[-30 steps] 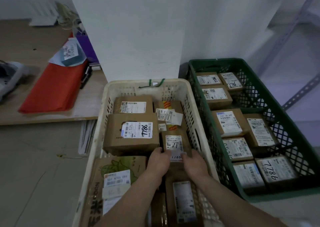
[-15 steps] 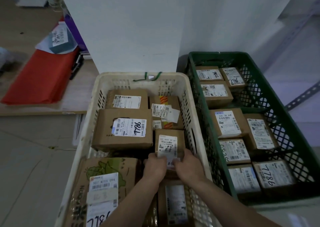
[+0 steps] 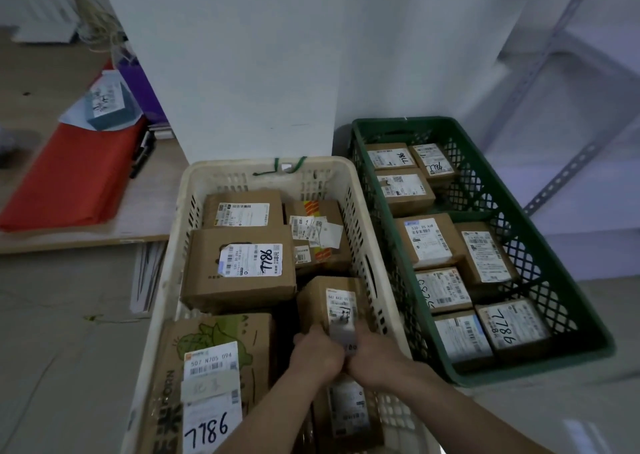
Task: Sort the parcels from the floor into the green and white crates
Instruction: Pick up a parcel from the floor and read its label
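Observation:
A small brown parcel with a white label sits in the white crate, near its right wall. My left hand and my right hand both grip its near end, fingers curled over the edge. Around it lie a large brown box marked 7786, a box with a green print and another small parcel under my wrists. The green crate to the right holds several labelled parcels.
A white pillar stands right behind the crates. To the left is a low wooden platform with a red sheet and a small blue-grey packet. Metal shelving rises at the right. Grey tiled floor lies around.
The view has shifted slightly. Both hands stay on the small parcel's near end in the white crate, drawn a little closer together.

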### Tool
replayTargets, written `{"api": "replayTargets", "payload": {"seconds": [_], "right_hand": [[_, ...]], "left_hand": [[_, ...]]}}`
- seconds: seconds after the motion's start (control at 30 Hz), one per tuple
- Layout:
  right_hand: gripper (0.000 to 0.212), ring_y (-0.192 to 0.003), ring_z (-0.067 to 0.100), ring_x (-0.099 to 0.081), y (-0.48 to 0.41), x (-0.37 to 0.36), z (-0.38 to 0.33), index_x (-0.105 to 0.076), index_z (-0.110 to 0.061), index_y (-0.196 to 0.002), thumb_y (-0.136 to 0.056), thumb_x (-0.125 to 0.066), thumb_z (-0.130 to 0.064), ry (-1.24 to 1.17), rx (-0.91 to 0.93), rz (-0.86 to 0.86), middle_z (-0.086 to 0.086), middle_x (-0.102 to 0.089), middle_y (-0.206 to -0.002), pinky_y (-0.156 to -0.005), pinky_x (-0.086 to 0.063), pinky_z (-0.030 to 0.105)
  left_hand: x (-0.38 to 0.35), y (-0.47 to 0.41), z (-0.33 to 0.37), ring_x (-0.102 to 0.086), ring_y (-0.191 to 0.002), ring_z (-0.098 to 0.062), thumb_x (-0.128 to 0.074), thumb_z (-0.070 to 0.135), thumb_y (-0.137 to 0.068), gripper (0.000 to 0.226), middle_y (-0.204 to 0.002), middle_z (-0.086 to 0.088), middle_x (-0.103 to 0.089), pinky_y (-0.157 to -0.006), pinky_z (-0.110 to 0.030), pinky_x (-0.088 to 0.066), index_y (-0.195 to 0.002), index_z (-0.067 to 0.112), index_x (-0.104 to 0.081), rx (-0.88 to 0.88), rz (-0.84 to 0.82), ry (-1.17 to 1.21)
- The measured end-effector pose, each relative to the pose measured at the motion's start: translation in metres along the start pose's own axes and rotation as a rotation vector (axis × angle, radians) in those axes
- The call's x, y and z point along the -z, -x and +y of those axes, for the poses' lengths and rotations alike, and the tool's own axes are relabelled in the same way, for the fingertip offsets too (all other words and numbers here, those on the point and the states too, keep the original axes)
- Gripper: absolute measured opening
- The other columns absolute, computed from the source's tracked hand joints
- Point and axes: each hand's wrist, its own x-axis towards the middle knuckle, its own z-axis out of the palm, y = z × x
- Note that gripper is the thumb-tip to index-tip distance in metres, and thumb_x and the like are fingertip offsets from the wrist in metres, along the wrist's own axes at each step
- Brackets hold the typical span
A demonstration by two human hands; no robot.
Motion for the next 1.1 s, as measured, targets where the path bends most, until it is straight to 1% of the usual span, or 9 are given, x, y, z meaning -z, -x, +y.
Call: {"api": "replayTargets", "payload": {"seconds": [0.13,0.27,0.4,0.5,0.6,0.73,0.83,0.97,1.1], "right_hand": [[0.06,-0.108,0.019,-0.065,-0.018,-0.013,0.009,-0.054,-0.034,-0.139,-0.082,-0.059,-0.052,-0.092,0.007,0.005,-0.001,-0.067,-0.128,-0.096,-0.055,0.034],[0.048,-0.106,0.016,-0.066,-0.022,-0.013,0.008,-0.063,-0.033,-0.13,-0.087,-0.057,-0.053,-0.193,0.032,0.057,-0.003,-0.068,-0.124,-0.093,-0.054,0.032],[0.044,-0.106,0.014,-0.065,-0.024,-0.008,0.005,-0.059,-0.036,-0.133,-0.091,-0.061,-0.049,-0.237,0.049,0.099,-0.006,-0.068,-0.126,-0.087,-0.052,0.028],[0.062,-0.111,0.018,-0.064,-0.037,-0.011,0.007,-0.047,-0.034,-0.144,-0.085,-0.059,-0.051,-0.203,-0.01,0.107,-0.004,-0.065,-0.13,-0.088,-0.05,0.029],[0.066,-0.111,0.019,-0.064,-0.045,-0.011,0.006,-0.044,-0.027,-0.145,-0.085,-0.059,-0.048,-0.196,-0.059,0.062,-0.002,-0.065,-0.129,-0.09,-0.053,0.031],[0.056,-0.116,0.02,-0.064,-0.051,-0.002,0.004,-0.052,-0.019,-0.137,-0.085,-0.064,-0.035,-0.268,-0.078,0.08,-0.001,-0.066,-0.128,-0.087,-0.05,0.027],[0.051,-0.101,0.016,-0.067,-0.053,0.002,0.005,-0.066,-0.022,-0.122,-0.074,-0.064,-0.039,-0.278,-0.084,0.083,-0.003,-0.072,-0.114,-0.082,-0.053,0.027],[0.029,-0.088,0.016,-0.068,-0.041,0.003,0.008,-0.073,-0.02,-0.096,-0.078,-0.06,-0.037,-0.224,-0.037,0.09,-0.001,-0.074,-0.096,-0.069,-0.051,0.026],[0.036,-0.085,0.014,-0.069,-0.03,-0.002,0.014,-0.074,-0.022,-0.099,-0.075,-0.062,-0.047,-0.173,-0.022,0.142,-0.004,-0.074,-0.095,-0.074,-0.057,0.029]], "left_hand": [[0.002,-0.007,-0.005,-0.06,-0.115,-0.021,-0.056,0.028,-0.096,0.036,-0.13,-0.005,-0.062,-0.102,-0.035,-0.05,-0.132,0.021,-0.058,-0.046,-0.028,0.018],[-0.002,-0.026,-0.016,-0.065,-0.106,-0.021,-0.06,0.04,-0.085,0.045,-0.121,-0.004,-0.068,-0.097,-0.04,-0.055,-0.126,0.022,-0.062,-0.035,-0.042,0.12],[-0.004,-0.039,-0.022,-0.064,-0.107,-0.022,-0.06,0.034,-0.092,0.038,-0.119,-0.005,-0.067,-0.098,-0.042,-0.054,-0.127,0.019,-0.059,0.004,-0.025,0.249],[-0.003,-0.036,-0.015,-0.063,-0.11,-0.022,-0.057,0.028,-0.095,0.038,-0.122,-0.005,-0.067,-0.101,-0.042,-0.052,-0.131,0.019,-0.06,0.009,-0.029,0.335],[-0.002,-0.033,-0.01,-0.063,-0.111,-0.022,-0.055,0.023,-0.098,0.028,-0.122,-0.005,-0.066,-0.102,-0.042,-0.052,-0.126,0.02,-0.06,0.018,-0.037,0.382],[0.0,-0.032,-0.008,-0.062,-0.109,-0.021,-0.052,0.021,-0.101,0.021,-0.121,-0.007,-0.067,-0.101,-0.037,-0.051,-0.118,0.019,-0.062,0.024,0.002,0.369],[0.003,-0.033,-0.009,-0.059,-0.109,-0.021,-0.049,0.014,-0.101,0.028,-0.123,-0.009,-0.065,-0.096,-0.031,-0.049,-0.126,0.011,-0.06,0.056,0.062,0.317],[0.004,-0.024,-0.005,-0.058,-0.113,-0.025,-0.048,0.01,-0.1,0.032,-0.127,-0.013,-0.062,-0.093,-0.032,-0.05,-0.131,0.006,-0.055,0.078,0.108,0.259],[0.001,-0.01,-0.007,-0.057,-0.103,-0.022,-0.048,0.011,-0.101,0.029,-0.128,-0.013,-0.06,-0.087,-0.031,-0.051,-0.128,0.006,-0.055,0.063,0.144,0.221]]}}
